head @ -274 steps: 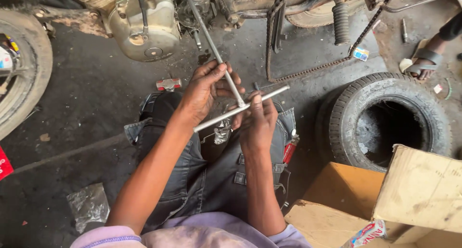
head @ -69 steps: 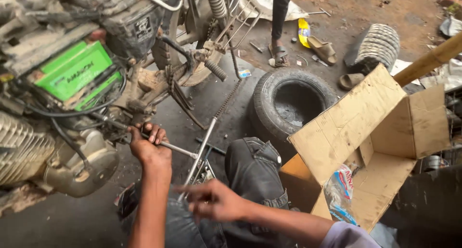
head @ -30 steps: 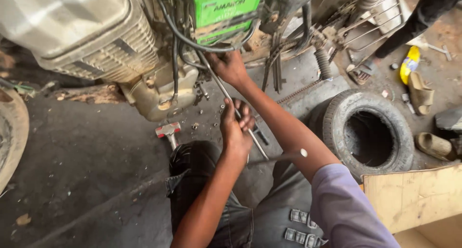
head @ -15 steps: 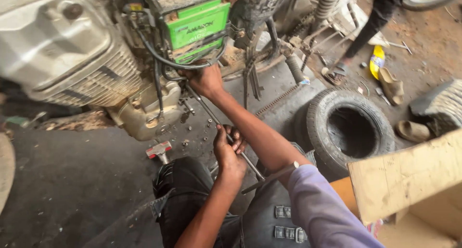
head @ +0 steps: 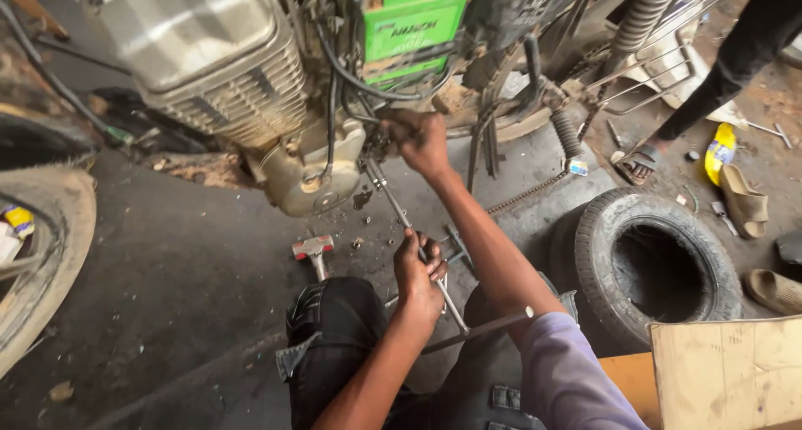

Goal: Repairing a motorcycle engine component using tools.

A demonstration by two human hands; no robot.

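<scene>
Right hand (head: 422,142) still at engine (head: 251,88), left hand (head: 418,271) still gripping wrench (head: 401,217).

Moto repair shop: engine (head: 225,79), tyre (head: 652,267).

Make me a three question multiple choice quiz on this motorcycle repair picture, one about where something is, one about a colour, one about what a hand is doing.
1. Where does the small hammer lie?
A. Inside the tyre
B. On the floor beside the person's knee
C. On the cardboard box

2. What colour is the battery in the motorcycle frame?
A. Green
B. Red
C. White

3. What is the left hand doing?
A. Resting flat on the floor
B. Holding the hammer
C. Gripping the shaft of the long T-handle wrench

Answers:
1 B, the hammer rests on the dark floor by the knee, below the engine.
2 A, the battery casing is bright green.
3 C, its fingers wrap the wrench shaft, while the right hand reaches up to the engine.
</scene>
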